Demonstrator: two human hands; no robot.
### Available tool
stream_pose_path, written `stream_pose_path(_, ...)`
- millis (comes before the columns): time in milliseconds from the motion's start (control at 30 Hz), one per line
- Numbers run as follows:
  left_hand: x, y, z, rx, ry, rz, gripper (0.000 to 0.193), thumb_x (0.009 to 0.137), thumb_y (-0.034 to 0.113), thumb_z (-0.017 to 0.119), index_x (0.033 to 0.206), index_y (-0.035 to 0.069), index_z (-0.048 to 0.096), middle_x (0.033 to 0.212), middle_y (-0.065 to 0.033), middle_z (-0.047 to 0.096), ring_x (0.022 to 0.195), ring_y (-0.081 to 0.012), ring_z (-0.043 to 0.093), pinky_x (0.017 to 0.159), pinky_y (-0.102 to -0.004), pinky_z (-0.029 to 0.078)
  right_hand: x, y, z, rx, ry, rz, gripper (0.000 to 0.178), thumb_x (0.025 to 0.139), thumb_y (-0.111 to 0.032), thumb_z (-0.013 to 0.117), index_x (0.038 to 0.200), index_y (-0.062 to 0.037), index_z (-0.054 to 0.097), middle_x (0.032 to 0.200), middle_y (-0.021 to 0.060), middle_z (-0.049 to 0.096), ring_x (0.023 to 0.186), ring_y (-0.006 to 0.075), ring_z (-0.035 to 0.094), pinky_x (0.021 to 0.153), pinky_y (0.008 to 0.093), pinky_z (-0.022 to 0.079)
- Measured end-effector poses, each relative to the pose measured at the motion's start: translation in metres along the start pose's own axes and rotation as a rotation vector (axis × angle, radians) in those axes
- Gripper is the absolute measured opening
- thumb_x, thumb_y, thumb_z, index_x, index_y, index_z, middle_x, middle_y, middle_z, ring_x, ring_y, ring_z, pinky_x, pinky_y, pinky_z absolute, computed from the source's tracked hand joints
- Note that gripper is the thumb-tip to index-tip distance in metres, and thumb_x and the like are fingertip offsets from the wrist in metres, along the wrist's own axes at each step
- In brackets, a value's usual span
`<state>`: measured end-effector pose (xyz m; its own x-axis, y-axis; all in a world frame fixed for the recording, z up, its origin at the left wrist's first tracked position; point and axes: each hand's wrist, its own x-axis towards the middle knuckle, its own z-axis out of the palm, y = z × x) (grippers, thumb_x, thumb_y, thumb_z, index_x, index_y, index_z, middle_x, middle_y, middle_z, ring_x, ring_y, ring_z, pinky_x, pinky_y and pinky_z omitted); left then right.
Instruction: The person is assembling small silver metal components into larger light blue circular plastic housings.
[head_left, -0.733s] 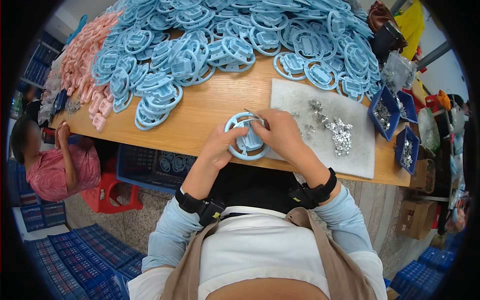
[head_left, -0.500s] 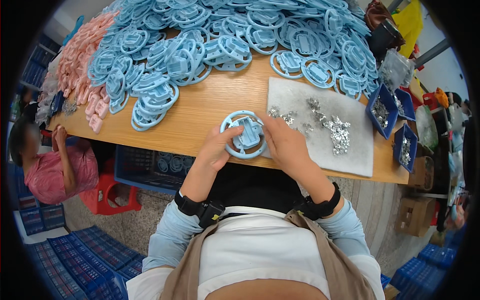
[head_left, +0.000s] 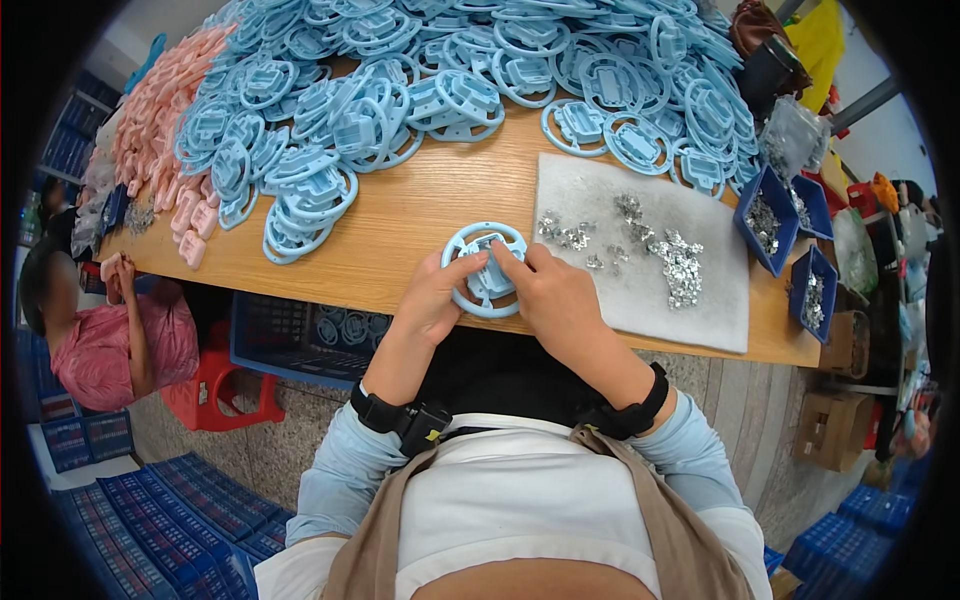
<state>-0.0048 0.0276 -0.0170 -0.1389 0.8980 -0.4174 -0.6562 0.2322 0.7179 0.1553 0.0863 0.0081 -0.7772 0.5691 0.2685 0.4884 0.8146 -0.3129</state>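
Note:
A light-blue plastic toy steering wheel is held over the table's front edge, its hollow moulded hub facing up. My left hand grips the left side of the ring, with the thumb reaching across to the hub. Over the wheel's right side, my right hand has its index fingertip pressed into the hub and its other fingers curled. Whether a small part sits under that fingertip is hidden. To the right, small shiny metal pieces lie in loose clusters on a white padded mat.
Many similar blue wheels are heaped across the back of the table, beside pink plastic parts. Blue bins of metal pieces stand at the right. A blue crate sits below the edge. A person in pink works at left.
My right hand has moved left from the wheel's right rim, and its index finger is now on the hub. The left hand and the wheel stay nearly in place.

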Motion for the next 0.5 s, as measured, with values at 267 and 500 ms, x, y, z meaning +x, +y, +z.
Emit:
stream_pose_path(267,0.003,-0.001,0.0,0.035,0.019,-0.024,0.03,0.082,0.015,0.064,0.108,0.001,0.056,0.094,-0.006,0.061,0.079,-0.0131,0.059,0.064,-0.0257,0.049,0.002,-0.008,0.003,-0.126,-0.042,0.037,0.049,0.07,-0.002,0.06,0.119,-0.0067,0.055,0.081,0.0091,0.056,0.067,0.0242,0.061,0.055,0.0326,0.049)
stream_pose_path(500,0.002,-0.004,-0.002,-0.038,0.048,0.016,0.027,0.082,0.015,0.066,0.105,0.004,0.057,0.092,-0.0047,0.061,0.079,-0.0127,0.06,0.065,-0.026,0.049,0.001,-0.002,0.003,-0.016,0.005,0.003,0.045,0.073,-0.004,0.061,0.118,-0.0036,0.055,0.083,0.0109,0.058,0.067,0.0261,0.062,0.057,0.0329,0.05)
